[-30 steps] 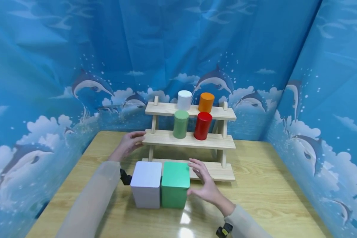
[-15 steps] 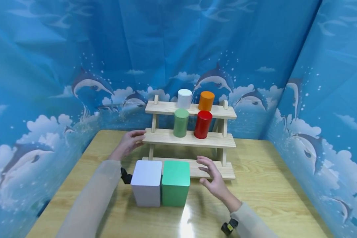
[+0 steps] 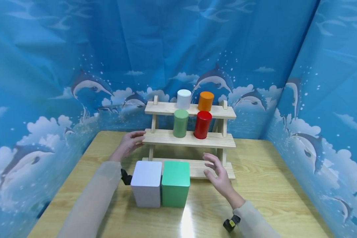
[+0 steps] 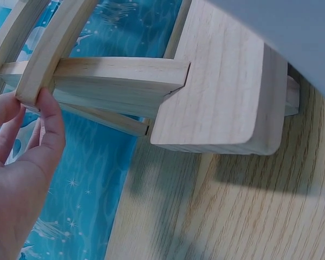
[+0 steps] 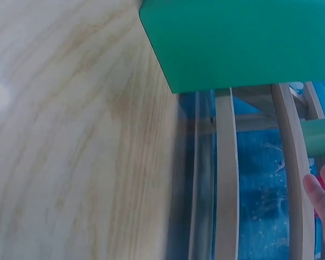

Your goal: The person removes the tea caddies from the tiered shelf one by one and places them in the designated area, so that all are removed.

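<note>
Change: the right hand [image 3: 221,178] has shifted from beside the green box [image 3: 176,173] toward 3 o'clock, leaving a visible gap. The green box and the white box [image 3: 146,173], just beside it at 9 o'clock, have kept their positions. Judged from this, the right hand has cleared the green box, which now stands without a hand on it.

Both boxes are located at 7 o'clock from the centre of the wooden rack [image 3: 215,140], near its bottom shelf [image 3: 197,168].

Left hand [image 3: 129,143]: position unchanged. Thumb and fingertips pinch the 9 o'clock end of the middle shelf [image 3: 163,136]. That shelf carries the upright pale green cylinder [image 3: 180,125] and red cylinder [image 3: 202,125].

Right hand: thumb and fingers parted, lightly bent, holding nothing. The right wrist view catches only part of the fingers at its 3 o'clock edge, so light contact with the rack cannot be fully excluded.
</note>
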A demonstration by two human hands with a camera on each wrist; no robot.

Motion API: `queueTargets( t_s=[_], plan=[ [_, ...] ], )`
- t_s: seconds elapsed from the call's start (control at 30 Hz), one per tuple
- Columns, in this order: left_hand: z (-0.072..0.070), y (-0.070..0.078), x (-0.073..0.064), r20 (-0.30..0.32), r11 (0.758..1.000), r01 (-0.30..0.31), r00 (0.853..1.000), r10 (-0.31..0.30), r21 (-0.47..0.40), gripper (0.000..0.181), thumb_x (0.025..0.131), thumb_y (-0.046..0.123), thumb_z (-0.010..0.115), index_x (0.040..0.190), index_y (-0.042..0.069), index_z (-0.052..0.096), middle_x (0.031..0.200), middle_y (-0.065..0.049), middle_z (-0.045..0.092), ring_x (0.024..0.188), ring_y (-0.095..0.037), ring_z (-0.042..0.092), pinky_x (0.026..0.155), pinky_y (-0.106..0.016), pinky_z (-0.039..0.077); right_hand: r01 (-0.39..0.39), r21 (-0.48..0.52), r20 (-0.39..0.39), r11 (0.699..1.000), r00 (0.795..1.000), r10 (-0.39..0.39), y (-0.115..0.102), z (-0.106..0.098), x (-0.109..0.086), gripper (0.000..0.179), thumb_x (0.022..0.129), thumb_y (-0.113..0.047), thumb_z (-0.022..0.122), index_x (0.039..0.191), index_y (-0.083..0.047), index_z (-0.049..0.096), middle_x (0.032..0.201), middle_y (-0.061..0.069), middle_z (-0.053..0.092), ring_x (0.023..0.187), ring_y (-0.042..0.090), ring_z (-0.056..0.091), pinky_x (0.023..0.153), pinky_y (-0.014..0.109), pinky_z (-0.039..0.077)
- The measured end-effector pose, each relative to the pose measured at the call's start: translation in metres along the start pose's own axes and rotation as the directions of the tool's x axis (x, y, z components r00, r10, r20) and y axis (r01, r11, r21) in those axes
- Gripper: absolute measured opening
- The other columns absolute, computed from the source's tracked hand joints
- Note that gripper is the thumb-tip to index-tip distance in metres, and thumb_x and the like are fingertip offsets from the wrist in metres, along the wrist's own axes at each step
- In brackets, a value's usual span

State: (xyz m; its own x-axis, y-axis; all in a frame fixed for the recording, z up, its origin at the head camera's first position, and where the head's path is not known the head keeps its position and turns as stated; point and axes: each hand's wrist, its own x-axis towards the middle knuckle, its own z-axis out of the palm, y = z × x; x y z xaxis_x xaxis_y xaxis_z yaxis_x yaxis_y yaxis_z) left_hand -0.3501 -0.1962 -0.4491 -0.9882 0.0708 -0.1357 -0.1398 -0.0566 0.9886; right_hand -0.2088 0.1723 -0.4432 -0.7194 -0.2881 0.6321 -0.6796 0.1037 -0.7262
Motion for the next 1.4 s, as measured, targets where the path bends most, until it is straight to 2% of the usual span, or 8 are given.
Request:
queueTargets(
  t_s=[0.17,0.3,0.4,0.53,0.7,0.9,1.13,1.4],
  plan=[
    [-0.001,-0.001,0.001,-0.005,1.000,0.007,1.000,-0.007,0.001,0.044,0.092,0.013,0.060,0.133,0.005,0.048,0.134,-0.013,0.044,0.115,-0.025,0.049,0.096,-0.040,0.044,0.014,-0.024,-0.031,1.000,0.999,-0.015,0.002,-0.003,0.005,0.047,0.079,0.025,0.051,0.124,0.019,0.039,0.126,0.030,0.044,0.110,0.048,0.044,0.085,0.056,0.046],
    [-0.001,-0.001,0.000,-0.006,1.000,0.001,1.000,-0.001,0.007,0.044,0.091,0.014,0.060,0.133,0.005,0.049,0.134,-0.012,0.045,0.114,-0.025,0.050,0.096,-0.039,0.045,0.032,-0.039,-0.053,0.999,0.998,-0.034,0.002,-0.006,0.011,0.046,0.080,0.023,0.052,0.125,0.019,0.039,0.124,0.030,0.045,0.113,0.029,0.050,0.084,0.055,0.047],
    [0.000,-0.001,0.000,-0.011,1.000,-0.005,1.000,0.005,0.003,0.043,0.091,0.014,0.060,0.132,0.005,0.049,0.133,-0.012,0.045,0.111,-0.023,0.051,0.094,-0.038,0.046,0.041,-0.034,-0.061,0.999,0.997,-0.043,0.002,-0.008,0.015,0.046,0.080,0.024,0.052,0.123,0.020,0.039,0.123,0.034,0.042,0.114,0.017,0.050,0.086,0.046,0.049],
    [0.000,-0.002,0.000,-0.007,1.000,-0.023,1.000,0.023,-0.018,0.044,0.091,0.012,0.061,0.131,0.003,0.049,0.131,-0.013,0.047,0.107,-0.020,0.054,0.093,-0.038,0.047,0.031,-0.028,-0.076,0.999,0.997,-0.033,0.002,-0.012,0.020,0.045,0.080,0.024,0.052,0.123,0.020,0.039,0.125,0.037,0.039,0.114,0.014,0.049,0.088,0.040,0.049],
    [-0.001,-0.003,0.000,-0.001,0.999,-0.034,0.999,0.034,-0.022,0.044,0.090,0.013,0.062,0.131,0.002,0.049,0.129,-0.013,0.048,0.104,-0.018,0.055,0.093,-0.037,0.047,0.024,-0.049,-0.088,0.999,0.996,-0.028,0.001,-0.017,0.028,0.045,0.081,0.022,0.053,0.124,0.019,0.039,0.126,0.037,0.039,0.113,0.018,0.050,0.087,0.040,0.050],
    [0.000,-0.001,-0.001,-0.006,0.999,-0.031,1.000,0.031,-0.023,0.042,0.091,0.011,0.061,0.131,0.003,0.050,0.130,-0.013,0.047,0.106,-0.020,0.055,0.092,-0.036,0.048,0.020,-0.057,-0.115,0.998,0.993,-0.027,0.002,-0.021,0.039,0.045,0.082,0.019,0.055,0.124,0.018,0.039,0.124,0.032,0.043,0.109,0.048,0.045,0.090,0.030,0.049],
    [0.001,0.001,-0.001,-0.005,1.000,-0.019,1.000,0.019,-0.024,0.042,0.091,0.011,0.060,0.131,0.002,0.049,0.130,-0.013,0.047,0.107,-0.021,0.054,0.092,-0.037,0.048,-0.002,-0.113,-0.145,0.994,0.989,-0.015,0.001,-0.021,0.051,0.048,0.082,0.015,0.058,0.127,0.013,0.041,0.127,0.024,0.045,0.114,0.023,0.049,0.089,0.041,0.049],
    [0.000,0.001,-0.002,-0.005,1.000,-0.018,1.000,0.018,-0.018,0.043,0.091,0.012,0.060,0.132,0.003,0.049,0.132,-0.013,0.046,0.107,-0.021,0.054,0.094,-0.038,0.047,-0.048,-0.198,-0.134,0.979,0.991,0.022,0.002,-0.022,0.062,0.058,0.085,0.006,0.061,0.136,0.005,0.035,0.139,0.021,0.034,0.117,0.039,0.044,0.091,0.059,0.042]
  ],
)
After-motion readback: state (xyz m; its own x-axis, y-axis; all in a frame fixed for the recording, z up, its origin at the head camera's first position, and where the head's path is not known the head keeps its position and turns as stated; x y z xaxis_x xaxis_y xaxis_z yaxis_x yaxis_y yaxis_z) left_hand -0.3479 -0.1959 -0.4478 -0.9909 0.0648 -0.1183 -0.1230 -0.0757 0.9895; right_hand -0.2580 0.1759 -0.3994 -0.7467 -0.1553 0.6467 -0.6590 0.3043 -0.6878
